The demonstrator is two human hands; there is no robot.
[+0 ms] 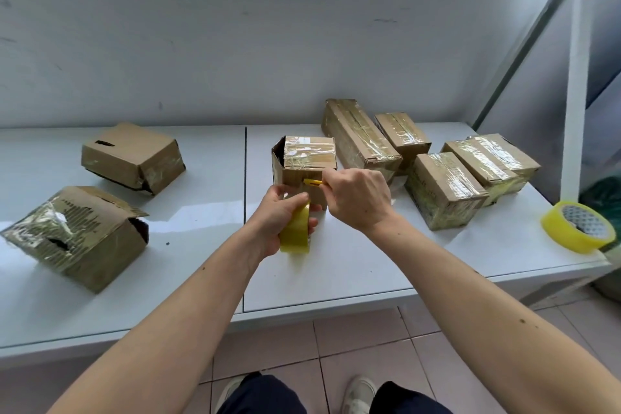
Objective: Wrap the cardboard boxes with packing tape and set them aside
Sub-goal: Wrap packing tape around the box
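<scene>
— Yellow tape roll (295, 232) in left hand (280, 212), why?
— Keeps strip taut to box (304, 168) at table (369, 262) centre. Right hand (358, 200) grips yellow cutter (314, 182), prob. to slice it.
— Others?
— Four taped boxes (447, 190) at 2 o'clock, set aside.

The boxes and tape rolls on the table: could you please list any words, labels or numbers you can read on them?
No text can be read anywhere.
Spare tape roll: a repeating dark print on the inner core, too small to read.
Front wrapped box: faint dark marks on its left side, blurred.
Box being taped: plain cardboard under glossy tape.
Tape roll in the left hand: no print visible.
</scene>
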